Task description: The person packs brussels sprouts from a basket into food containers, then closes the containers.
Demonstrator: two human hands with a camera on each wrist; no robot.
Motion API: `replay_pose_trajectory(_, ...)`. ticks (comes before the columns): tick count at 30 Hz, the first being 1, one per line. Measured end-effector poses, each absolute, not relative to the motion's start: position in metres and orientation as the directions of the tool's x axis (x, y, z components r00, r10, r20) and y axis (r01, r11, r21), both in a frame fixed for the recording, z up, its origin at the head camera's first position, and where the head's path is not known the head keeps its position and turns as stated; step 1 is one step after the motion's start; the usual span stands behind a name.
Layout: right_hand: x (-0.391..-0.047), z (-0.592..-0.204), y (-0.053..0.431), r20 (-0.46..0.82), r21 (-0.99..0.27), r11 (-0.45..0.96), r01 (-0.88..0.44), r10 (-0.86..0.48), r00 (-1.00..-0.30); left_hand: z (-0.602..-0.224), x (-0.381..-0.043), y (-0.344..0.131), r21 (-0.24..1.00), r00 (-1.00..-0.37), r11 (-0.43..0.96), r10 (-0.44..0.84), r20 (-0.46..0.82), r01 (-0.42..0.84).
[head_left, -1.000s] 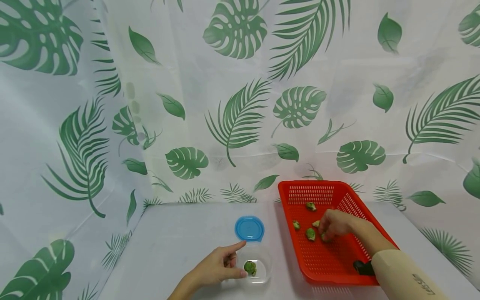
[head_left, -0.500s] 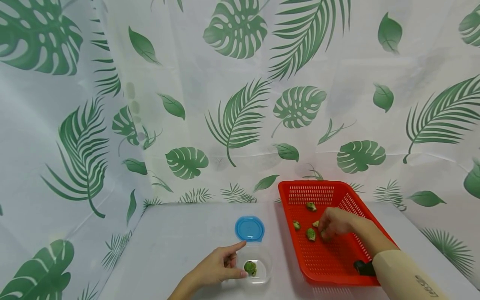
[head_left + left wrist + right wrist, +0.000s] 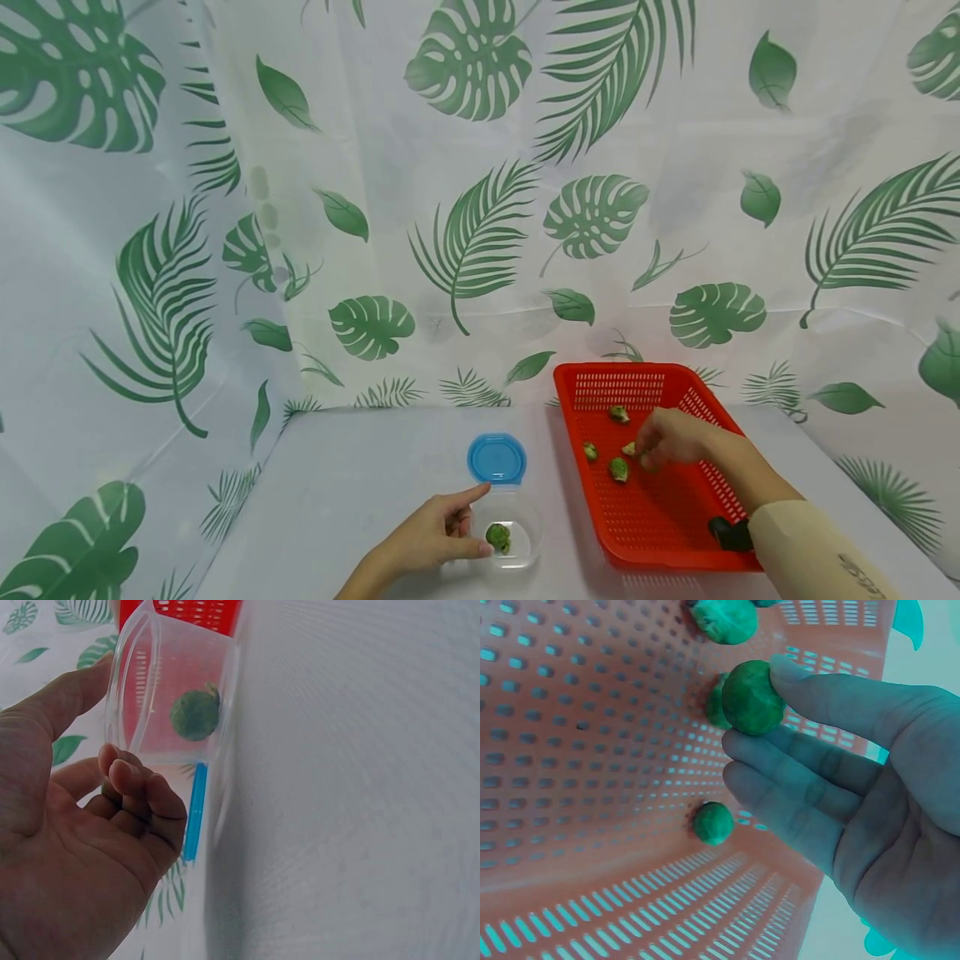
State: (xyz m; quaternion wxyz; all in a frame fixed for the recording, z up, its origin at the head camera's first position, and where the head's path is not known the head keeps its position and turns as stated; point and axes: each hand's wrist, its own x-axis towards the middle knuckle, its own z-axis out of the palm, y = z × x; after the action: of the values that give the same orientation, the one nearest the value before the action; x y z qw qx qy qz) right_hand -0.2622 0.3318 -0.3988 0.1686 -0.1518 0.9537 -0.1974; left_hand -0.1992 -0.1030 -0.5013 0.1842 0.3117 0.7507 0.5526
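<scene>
My left hand [image 3: 435, 533] holds a clear plastic container [image 3: 528, 542] by its near left side, thumb and index finger spread along the rim. Its other fingers are curled in the left wrist view. One Brussels sprout [image 3: 195, 715] lies inside the container, whose blue lid [image 3: 497, 458] is folded back flat behind it. Over the red basket [image 3: 611, 537], my right hand [image 3: 675, 437] pinches another Brussels sprout [image 3: 754, 697] between thumb and fingertips. Several sprouts lie on the basket floor, among them a green one [image 3: 618, 469] and one near the far wall [image 3: 618, 413].
A dark object [image 3: 729, 533] shows by the right sleeve [image 3: 813, 550], perhaps the wrist camera. The white table [image 3: 360, 467] runs back to a leaf-printed sheet [image 3: 450, 250]. The basket's raised walls stand right of the container.
My right hand has risen slightly from the basket floor with the pinched Brussels sprout. The left hand and container stay put; the head view has shifted a little.
</scene>
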Motion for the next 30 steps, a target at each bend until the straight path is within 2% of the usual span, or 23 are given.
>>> replay_pose_trajectory(11,-0.26,-0.389,0.327,-0.208,-0.419,0.871,-0.255,-0.366,-0.907,-0.5,-0.197,-0.103,0.95,-0.739,0.185,0.67,0.063,0.249)
replay_pose_trajectory(22,-0.251,-0.378,0.325,-0.01,-0.486,0.8,-0.353,-0.408,-0.913,-0.499,-0.198,-0.103,0.945,-0.739,0.201,0.671,0.06,0.259)
replay_pose_trajectory(30,-0.247,-0.373,0.317,0.053,-0.509,0.762,-0.401,-0.437,-0.898,-0.498,-0.198,-0.102,0.942,-0.733,0.199,0.677,0.066,0.269)
